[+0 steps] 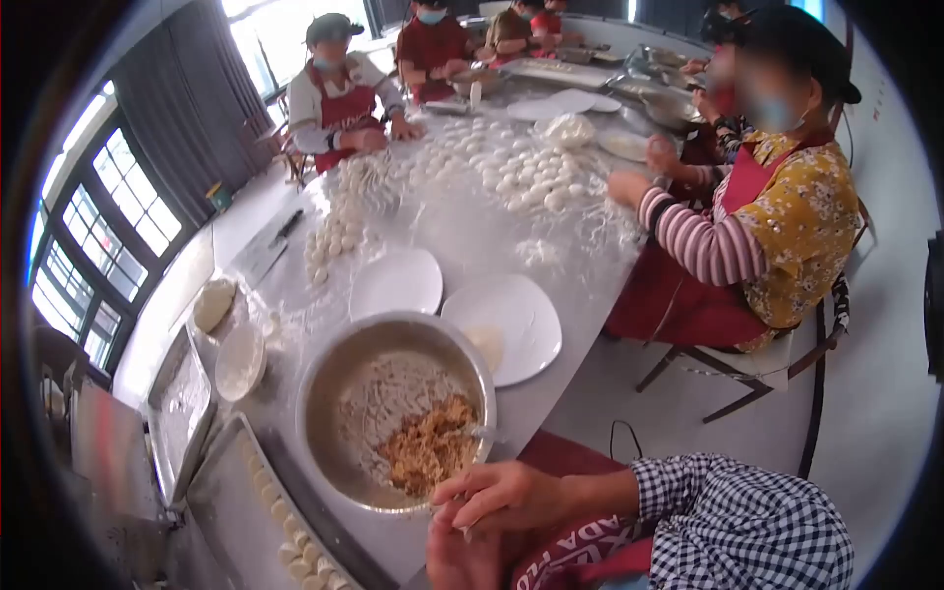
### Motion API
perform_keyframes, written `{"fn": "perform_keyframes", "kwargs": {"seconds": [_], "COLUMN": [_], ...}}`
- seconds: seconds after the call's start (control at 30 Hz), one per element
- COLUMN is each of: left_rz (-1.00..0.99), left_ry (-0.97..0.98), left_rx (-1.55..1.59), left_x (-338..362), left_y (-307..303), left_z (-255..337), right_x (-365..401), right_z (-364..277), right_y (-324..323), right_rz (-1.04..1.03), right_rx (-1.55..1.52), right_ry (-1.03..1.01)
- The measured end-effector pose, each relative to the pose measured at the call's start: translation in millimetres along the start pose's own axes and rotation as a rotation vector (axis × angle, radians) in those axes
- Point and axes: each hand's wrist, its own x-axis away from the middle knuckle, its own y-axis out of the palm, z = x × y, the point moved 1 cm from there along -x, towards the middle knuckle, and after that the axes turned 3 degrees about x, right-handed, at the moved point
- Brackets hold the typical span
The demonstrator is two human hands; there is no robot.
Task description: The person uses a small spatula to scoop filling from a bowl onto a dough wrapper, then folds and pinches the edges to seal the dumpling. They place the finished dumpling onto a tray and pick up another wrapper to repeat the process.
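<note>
At the bottom of the view, my right hand (506,494), in a checkered sleeve, has its fingers bent and pinched together. Right below it is my left hand (460,553), partly cut off by the frame, its fingers meeting the right ones. A small whitish edge of dough (467,534) shows between them; the rest is covered by fingers. Just beyond the hands stands a large metal bowl (329,393) with brown minced filling (425,450) heaped on its near right side. A utensil handle (482,432) sticks out of the filling.
Two white plates (395,283) (526,320) lie behind the bowl. A tray (236,501) holds a row of small pale dumplings (295,536). Farther left are another tray (177,418), a small bowl (241,362) and a knife (287,228). Many dough pieces (531,177) cover the floury table; several people sit around it.
</note>
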Motion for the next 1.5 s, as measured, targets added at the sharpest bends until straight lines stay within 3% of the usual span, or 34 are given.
{"fn": "perform_keyframes", "kwargs": {"seconds": [0.03, 0.1, 0.13, 0.17, 0.27, 0.37, 0.43, 0.5, 0.53, 0.57, 0.6, 0.67, 0.7, 0.77, 0.9, 0.97, 1.1, 1.17, 1.23, 1.27, 1.37, 1.5], "left_rz": [0.024, 0.052, 0.23, 0.245, 0.157, 0.098, 0.12, 0.094, 0.068, 0.069, 0.071, 0.067, 0.095, 0.126, 0.159, 0.177, 0.184, 0.168, 0.13, 0.207, 0.072, 0.08], "left_ry": [0.007, -0.001, 0.093, 0.095, 0.068, 0.015, 0.12, 0.075, 0.035, 0.033, 0.095, 0.161, 0.126, 0.089, 0.09, 0.093, 0.1, 0.111, 0.169, 0.149, 0.124, 0.155], "left_rx": [0.002, 0.137, 0.11, 0.108, 0.237, 0.046, -0.233, -0.207, -0.186, -0.185, -0.188, -0.186, -0.194, -0.203, -0.175, -0.198, -0.251, -0.238, -0.32, -0.361, -0.395, -0.433], "left_x": [0, 0, 1, 2, 1, 0, -1, -1, -2, -1, 1, 1, 3, 4, 4, 4, 3, 1, -2, -3, -12, -19], "left_y": [-3, -5, 6, 4, -2, -1, 11, 17, 19, 16, 10, 11, 17, 18, 14, 16, 25, 26, 24, 27, 32, 36], "left_z": [-1, -3, -8, -8, -5, -4, -4, 1, 3, 3, 3, 2, 4, 5, 6, 6, 3, 2, 1, 1, 6, 7], "right_x": [-1, -3, -3, -3, -3, -5, -9, -8, -16, -19, -17, -3, -3, -4, -12, -14, -5, 9, 18, 24, 17, 4], "right_z": [2, 6, 5, 5, -3, -30, -57, -41, -33, -12, 13, 73, 89, 111, 137, 139, 131, 124, 116, 112, 90, 82], "right_y": [0, -1, -3, -3, -6, -25, -60, -102, -131, -161, -191, -251, -267, -288, -300, -293, -277, -276, -283, -287, -277, -252], "right_rz": [-0.003, -0.001, -0.01, -0.007, 0.02, 0.082, 0.087, 0.332, 0.398, 0.424, 0.53, 0.458, 0.455, 0.294, 0.186, 0.115, 0.057, -0.041, 0.108, 0.265, 0.485, 0.416], "right_rx": [-0.021, 0.06, 0.085, 0.073, 0.165, 0.189, 0.279, 0.432, 0.715, 0.881, 0.767, 1.106, 1.107, 1.459, 1.449, 1.619, 1.608, 1.585, 1.613, 1.523, 1.227, 1.14], "right_ry": [0.013, -0.159, -0.164, -0.156, -0.11, -0.12, -0.069, -0.029, 0.021, 0.094, 0.366, 0.407, 0.406, 0.544, 0.71, 0.738, 0.706, 0.536, 0.338, 0.23, 0.198, 0.317]}}
